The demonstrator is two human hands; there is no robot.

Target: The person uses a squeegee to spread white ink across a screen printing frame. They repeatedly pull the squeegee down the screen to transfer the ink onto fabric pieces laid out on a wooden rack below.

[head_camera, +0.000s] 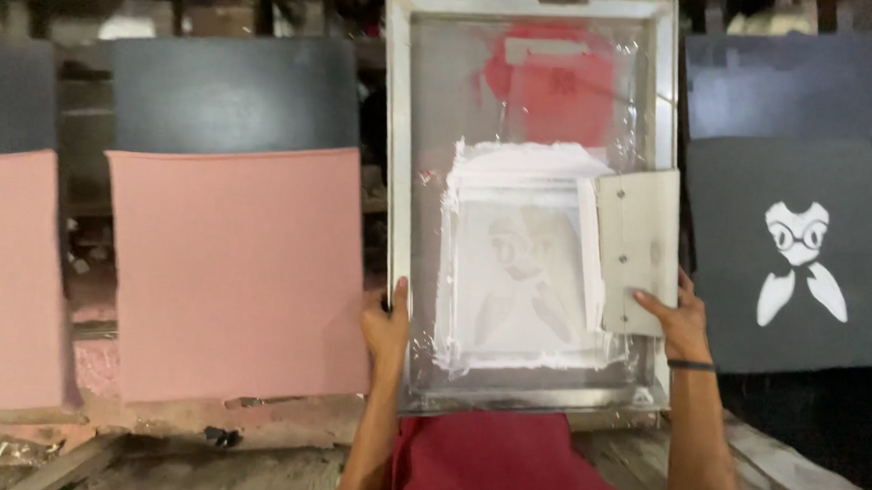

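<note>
Head view: a rectangular metal-framed printing screen [528, 205] lies flat over a work station, its translucent mesh carrying a thick border of white ink [519, 170] around a faint figure-shaped stencil area, with a red ink residue patch [554, 87] near the far end. The left hand [387, 322] is closed around the near left rail of the frame, thumb on top and fingers wrapped beneath, out of sight. The right hand [676, 322] is partly closed on the lower end of a flat, pale grey squeegee with a rectangular blade holder [638, 248], which stands at the right side of the mesh, touching the inner right rail; a dark band sits on that wrist. To the right of the screen, a dark grey fabric panel [798, 259] already bears a white printed figure [801, 259], so at least one print appears complete. To the left, two pink rectangular panels [240, 275] and the dark grey panels behind them [235, 95] carry no print. Judged from this layout, the work is at an early stage, with most panels still unprinted. Whether the ink under the screen has been pulled across the stencil cannot be determined, as the surface beneath the mesh is hidden. A dark red garment [499, 467] lies at the near edge.
</note>
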